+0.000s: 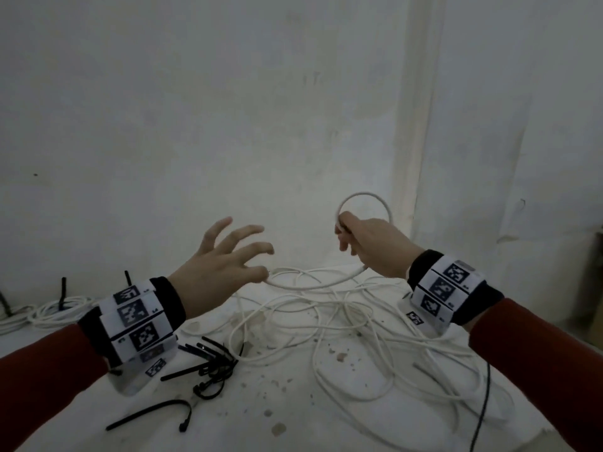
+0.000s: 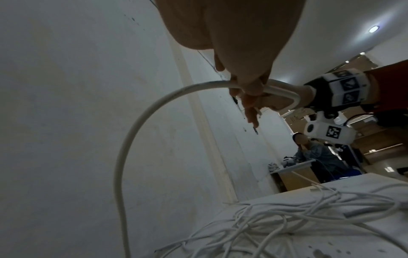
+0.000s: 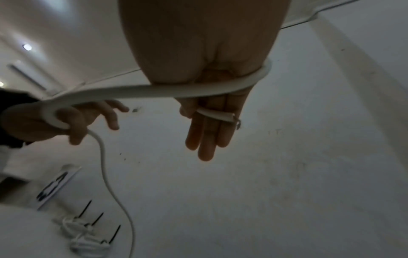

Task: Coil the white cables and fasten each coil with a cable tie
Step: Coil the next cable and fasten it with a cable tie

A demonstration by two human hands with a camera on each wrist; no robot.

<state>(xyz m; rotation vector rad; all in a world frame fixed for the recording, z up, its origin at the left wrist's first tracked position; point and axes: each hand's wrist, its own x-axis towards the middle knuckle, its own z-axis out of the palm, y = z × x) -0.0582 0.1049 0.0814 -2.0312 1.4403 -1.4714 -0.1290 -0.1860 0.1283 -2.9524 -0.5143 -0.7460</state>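
Observation:
A white cable point(image 1: 365, 194) rises as one loop above my right hand point(image 1: 372, 246), which pinches its bare-wire end point(image 3: 223, 116); the cable point(image 3: 143, 90) wraps round the back of this hand. From there it sags left to my left hand point(image 1: 228, 259). That hand holds it between thumb and forefinger while the other fingers spread wide. Both hands hover above the table, in front of the wall. In the left wrist view the cable point(image 2: 132, 136) arcs down from the hands to the table. A pile of black cable ties point(image 1: 212, 363) lies below my left wrist.
A loose tangle of white cables point(image 1: 342, 321) covers the stained white table point(image 1: 293, 419). Tied coils point(image 1: 58, 311) sit at the far left by the wall. One bent tie point(image 1: 153, 412) lies near the front. A thin dark cord point(image 1: 483, 412) hangs at right. A person point(image 2: 309, 151) sits far behind.

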